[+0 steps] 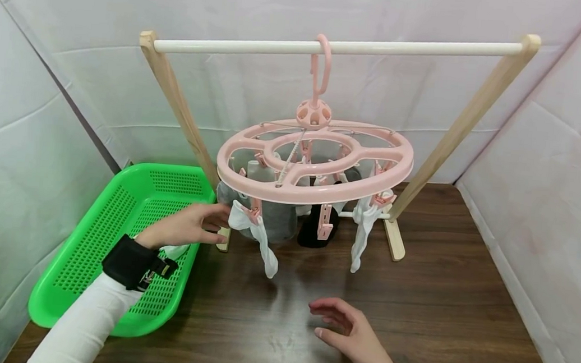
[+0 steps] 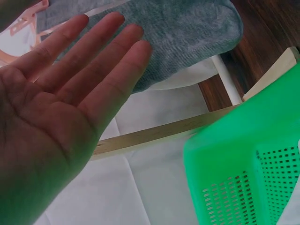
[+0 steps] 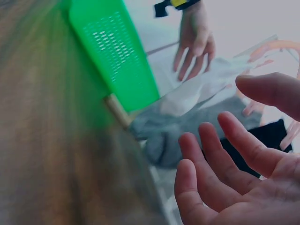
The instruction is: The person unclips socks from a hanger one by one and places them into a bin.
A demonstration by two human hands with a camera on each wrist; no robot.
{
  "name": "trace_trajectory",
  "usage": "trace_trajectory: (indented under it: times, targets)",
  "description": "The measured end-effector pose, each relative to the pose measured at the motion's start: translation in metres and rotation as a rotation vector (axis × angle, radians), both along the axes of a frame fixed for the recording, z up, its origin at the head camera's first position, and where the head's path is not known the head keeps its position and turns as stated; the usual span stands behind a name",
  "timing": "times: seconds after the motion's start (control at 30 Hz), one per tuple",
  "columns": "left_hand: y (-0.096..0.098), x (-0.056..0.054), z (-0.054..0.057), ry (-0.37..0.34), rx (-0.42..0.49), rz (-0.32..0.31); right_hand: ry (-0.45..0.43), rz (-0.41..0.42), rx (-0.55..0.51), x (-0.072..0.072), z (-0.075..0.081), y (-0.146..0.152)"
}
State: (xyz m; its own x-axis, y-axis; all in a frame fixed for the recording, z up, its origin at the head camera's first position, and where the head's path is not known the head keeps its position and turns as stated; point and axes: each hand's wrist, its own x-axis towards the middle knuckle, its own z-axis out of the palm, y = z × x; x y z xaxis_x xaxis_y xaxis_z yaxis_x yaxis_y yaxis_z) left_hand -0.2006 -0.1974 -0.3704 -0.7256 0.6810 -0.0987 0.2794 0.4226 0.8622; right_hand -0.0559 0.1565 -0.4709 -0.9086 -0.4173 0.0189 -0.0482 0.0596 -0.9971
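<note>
Beneath a round pink clip hanger [image 1: 315, 195] hang several socks: a white sock [image 1: 265, 244] at the front left, another white sock [image 1: 363, 231] at the right, and grey [image 1: 282, 223] and black [image 1: 309, 230] ones behind. My left hand [image 1: 193, 225] is right beside the front-left white sock, fingers extended and apart. In the left wrist view a grey sock [image 2: 187, 42] shows behind those fingers. Over the floor, my right hand [image 1: 353, 335] is raised with loosely bent fingers and nothing in its grasp. An unused pink clip [image 1: 324, 223] dangles at the front.
A green perforated basket [image 1: 47, 294] stands at the left, with white fabric [image 1: 175, 251] inside, partly hidden by my left wrist. The hanger hooks over a white bar [image 1: 421, 49] on wooden legs [image 1: 469, 123]. Pale cloth walls enclose the dark wooden surface [image 1: 444, 305].
</note>
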Motion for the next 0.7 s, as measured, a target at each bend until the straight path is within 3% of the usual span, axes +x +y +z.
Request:
trace_trajectory:
  times: [0.3,0.4,0.7]
  targets:
    - [0.0,0.001,-0.012,-0.042,0.049,-0.009,0.132,0.096,-0.015,-0.021,0.036,-0.031]
    - [0.001,0.002,-0.016,-0.037,0.066,-0.019,0.191,0.106,-0.025,-0.026,0.048,-0.042]
    - [0.006,0.003,-0.025,-0.016,0.077,-0.004,0.25,0.106,-0.059,-0.037,0.08,-0.064]
